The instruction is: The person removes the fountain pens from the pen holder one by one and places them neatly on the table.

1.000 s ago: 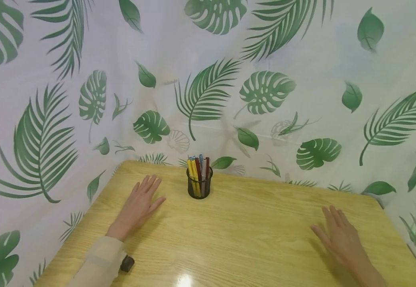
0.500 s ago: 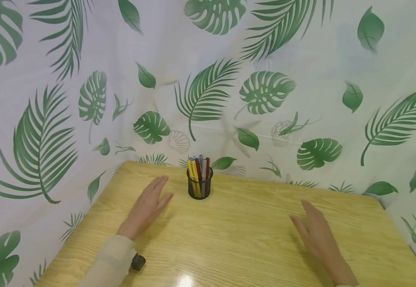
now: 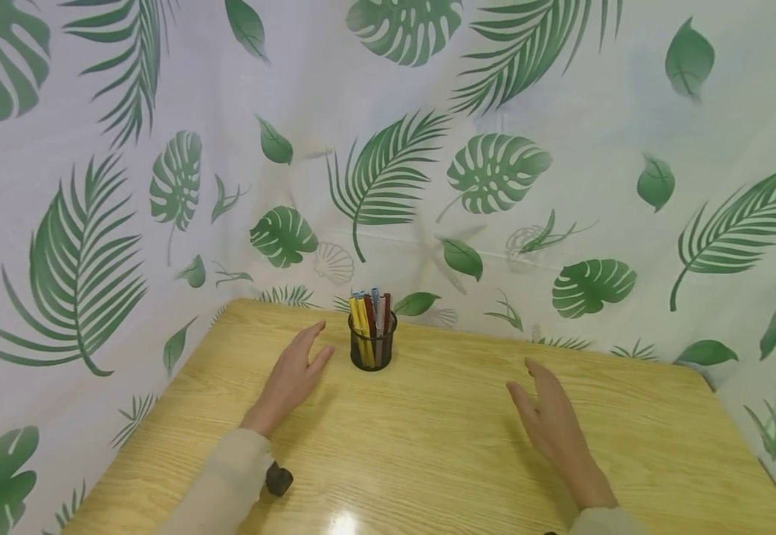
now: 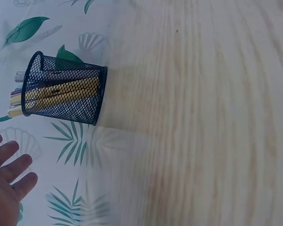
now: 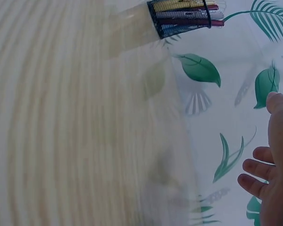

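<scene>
My left hand (image 3: 294,375) is just left of the cup (image 3: 371,355) and a little nearer to me, not touching it; the fingers are extended together, the thumb well away from them, with nothing in their hold. My right hand (image 3: 551,416) is well to the right of the cup and nearer to me than it is, thumb spread from the fingers in the same way, and it has hold of nothing either. The left wrist view shows several of my left fingertips separately, slightly bent, where the head view runs them together; the right wrist view does the same for my right.

A dark block (image 3: 279,479) sits by my left sleeve (image 3: 227,475), nearer to me than the cup; only the head view has it whole.

The cup stands upright, full of pens (image 3: 374,316): yellow, blue and dark red among them. Its mesh wall is clear from my left wrist, while my right wrist camera cuts part of it off at the top.

The cup is near the back of the table (image 3: 428,446), in front of a white cloth (image 3: 401,89) printed with green leaves. The head view alone catches a bright glare on the tabletop, nearer to me than the cup.
</scene>
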Action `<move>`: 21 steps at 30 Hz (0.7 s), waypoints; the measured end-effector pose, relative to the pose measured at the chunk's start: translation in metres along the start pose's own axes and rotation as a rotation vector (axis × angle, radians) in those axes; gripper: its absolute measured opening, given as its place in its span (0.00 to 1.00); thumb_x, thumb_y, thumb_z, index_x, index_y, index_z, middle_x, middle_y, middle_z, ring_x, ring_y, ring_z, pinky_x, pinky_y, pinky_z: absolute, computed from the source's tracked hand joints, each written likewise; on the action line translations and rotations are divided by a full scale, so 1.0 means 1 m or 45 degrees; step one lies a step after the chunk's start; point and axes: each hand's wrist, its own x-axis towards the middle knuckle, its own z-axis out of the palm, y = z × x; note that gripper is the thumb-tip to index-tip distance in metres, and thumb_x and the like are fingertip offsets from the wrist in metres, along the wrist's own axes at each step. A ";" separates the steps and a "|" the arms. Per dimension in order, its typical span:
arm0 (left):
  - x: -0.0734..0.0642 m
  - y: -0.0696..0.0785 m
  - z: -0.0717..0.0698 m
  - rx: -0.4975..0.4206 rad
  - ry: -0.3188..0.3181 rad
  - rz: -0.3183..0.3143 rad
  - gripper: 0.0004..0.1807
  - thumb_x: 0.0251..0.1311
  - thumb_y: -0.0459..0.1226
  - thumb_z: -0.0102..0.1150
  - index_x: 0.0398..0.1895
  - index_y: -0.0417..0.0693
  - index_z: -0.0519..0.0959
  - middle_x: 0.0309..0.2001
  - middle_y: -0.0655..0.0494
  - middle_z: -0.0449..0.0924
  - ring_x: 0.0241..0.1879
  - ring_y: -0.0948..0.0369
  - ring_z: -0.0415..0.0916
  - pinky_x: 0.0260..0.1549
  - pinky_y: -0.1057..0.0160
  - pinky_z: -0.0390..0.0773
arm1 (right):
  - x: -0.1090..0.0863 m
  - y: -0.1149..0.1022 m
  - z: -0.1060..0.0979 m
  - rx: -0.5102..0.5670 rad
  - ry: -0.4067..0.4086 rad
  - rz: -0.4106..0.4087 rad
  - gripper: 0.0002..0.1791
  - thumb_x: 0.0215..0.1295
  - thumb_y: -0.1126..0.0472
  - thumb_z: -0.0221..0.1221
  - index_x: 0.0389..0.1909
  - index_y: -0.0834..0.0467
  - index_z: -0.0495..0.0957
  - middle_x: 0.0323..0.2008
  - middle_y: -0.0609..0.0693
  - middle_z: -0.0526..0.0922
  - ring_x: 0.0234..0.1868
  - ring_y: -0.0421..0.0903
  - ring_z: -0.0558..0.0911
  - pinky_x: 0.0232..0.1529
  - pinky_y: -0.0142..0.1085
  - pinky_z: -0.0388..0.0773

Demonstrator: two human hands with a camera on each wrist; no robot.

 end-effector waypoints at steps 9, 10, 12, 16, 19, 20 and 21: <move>0.009 0.006 0.012 -0.110 0.018 -0.015 0.33 0.81 0.50 0.47 0.78 0.39 0.61 0.74 0.41 0.67 0.71 0.44 0.66 0.70 0.40 0.65 | 0.019 -0.022 0.024 0.110 0.042 -0.027 0.35 0.83 0.48 0.49 0.75 0.72 0.59 0.70 0.72 0.66 0.65 0.71 0.72 0.57 0.63 0.77; 0.010 0.006 0.013 -0.127 0.025 -0.019 0.33 0.81 0.49 0.47 0.78 0.38 0.61 0.73 0.40 0.67 0.70 0.44 0.67 0.69 0.40 0.66 | 0.022 -0.024 0.027 0.116 0.041 -0.032 0.34 0.83 0.49 0.49 0.74 0.72 0.59 0.70 0.72 0.67 0.65 0.70 0.72 0.58 0.63 0.76; 0.012 0.008 0.015 -0.171 0.034 -0.028 0.32 0.81 0.48 0.48 0.78 0.38 0.61 0.73 0.40 0.68 0.70 0.43 0.67 0.68 0.40 0.68 | 0.026 -0.028 0.032 0.138 0.033 -0.036 0.34 0.83 0.49 0.49 0.74 0.71 0.60 0.70 0.71 0.67 0.65 0.70 0.72 0.59 0.62 0.76; 0.017 0.010 0.019 -0.279 0.045 -0.048 0.32 0.81 0.46 0.48 0.78 0.37 0.61 0.73 0.39 0.67 0.70 0.42 0.67 0.67 0.40 0.70 | 0.035 -0.036 0.041 0.181 0.037 -0.043 0.33 0.83 0.49 0.49 0.74 0.70 0.61 0.70 0.70 0.68 0.65 0.68 0.73 0.59 0.62 0.76; 0.021 0.011 0.023 -0.347 0.057 -0.058 0.31 0.81 0.45 0.48 0.78 0.36 0.60 0.73 0.38 0.66 0.70 0.42 0.68 0.68 0.42 0.70 | 0.042 -0.043 0.047 0.215 0.066 -0.052 0.32 0.83 0.50 0.50 0.73 0.70 0.63 0.68 0.69 0.71 0.62 0.66 0.76 0.56 0.60 0.79; 0.022 0.012 0.023 -0.370 0.063 -0.061 0.31 0.81 0.44 0.48 0.78 0.36 0.60 0.73 0.38 0.66 0.70 0.42 0.68 0.68 0.43 0.69 | 0.044 -0.045 0.049 0.226 0.080 -0.057 0.31 0.83 0.50 0.50 0.73 0.70 0.64 0.67 0.68 0.72 0.60 0.65 0.77 0.55 0.59 0.80; 0.024 0.012 0.024 -0.390 0.068 -0.068 0.31 0.81 0.44 0.48 0.78 0.36 0.61 0.73 0.38 0.66 0.69 0.43 0.69 0.68 0.44 0.69 | 0.047 -0.047 0.051 0.239 0.091 -0.061 0.30 0.82 0.51 0.51 0.72 0.70 0.65 0.66 0.68 0.73 0.59 0.63 0.78 0.54 0.58 0.80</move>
